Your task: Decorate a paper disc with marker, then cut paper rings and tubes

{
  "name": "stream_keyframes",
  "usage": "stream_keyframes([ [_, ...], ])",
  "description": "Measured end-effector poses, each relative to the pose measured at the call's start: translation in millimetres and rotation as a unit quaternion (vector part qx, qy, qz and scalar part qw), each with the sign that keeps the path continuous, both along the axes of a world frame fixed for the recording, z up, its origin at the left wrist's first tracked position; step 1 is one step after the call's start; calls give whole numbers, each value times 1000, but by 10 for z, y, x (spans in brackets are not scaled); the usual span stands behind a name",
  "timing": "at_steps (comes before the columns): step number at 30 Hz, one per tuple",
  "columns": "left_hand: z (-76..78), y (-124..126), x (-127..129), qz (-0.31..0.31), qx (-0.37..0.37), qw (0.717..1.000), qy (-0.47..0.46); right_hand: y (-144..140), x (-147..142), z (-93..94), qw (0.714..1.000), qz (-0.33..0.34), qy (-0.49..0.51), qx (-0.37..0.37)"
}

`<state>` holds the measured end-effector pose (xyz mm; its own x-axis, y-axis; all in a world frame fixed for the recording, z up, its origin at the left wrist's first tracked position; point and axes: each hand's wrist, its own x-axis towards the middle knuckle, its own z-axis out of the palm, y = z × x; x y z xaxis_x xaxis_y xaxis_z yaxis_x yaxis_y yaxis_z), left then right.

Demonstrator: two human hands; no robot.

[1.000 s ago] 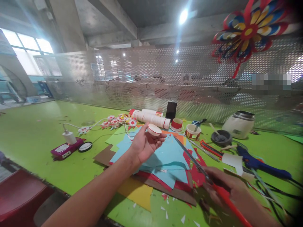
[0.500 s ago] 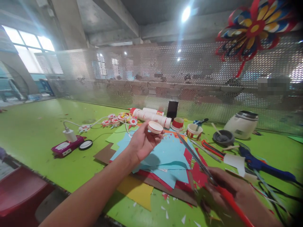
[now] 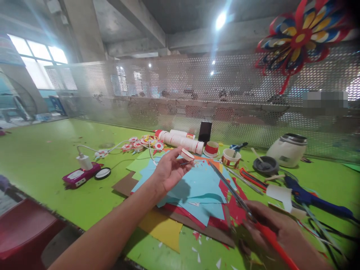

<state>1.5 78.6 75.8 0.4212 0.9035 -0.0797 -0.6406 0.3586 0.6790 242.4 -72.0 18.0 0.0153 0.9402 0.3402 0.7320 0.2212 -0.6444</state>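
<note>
Left hand (image 3: 168,170) raised above blue paper sheets (image 3: 197,183), fingertips pinching a small cut-off cup base (image 3: 186,154), tilted. Right hand (image 3: 270,225) low at the near edge of the green bench (image 3: 42,157), clenched around red-handled scissors (image 3: 239,198), blades pointing away over the paper pile.

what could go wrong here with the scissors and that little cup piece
The right hand holds the long red-handled scissors with blades pointing toward the left hand, so a fingertip could get nicked. The small white cut paper cup piece sits tilted at the left fingertips and may slip onto the pile of coloured paper sheets.
</note>
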Motion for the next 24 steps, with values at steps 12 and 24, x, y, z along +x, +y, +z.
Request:
stream_keyframes([
  [12,43,-23,-26,-70,-16,997,-18,23,78,-118,999,28,15,-15],
  [24,29,-12,-42,-90,4,995,-32,40,75,-199,999,34,26,-5],
])
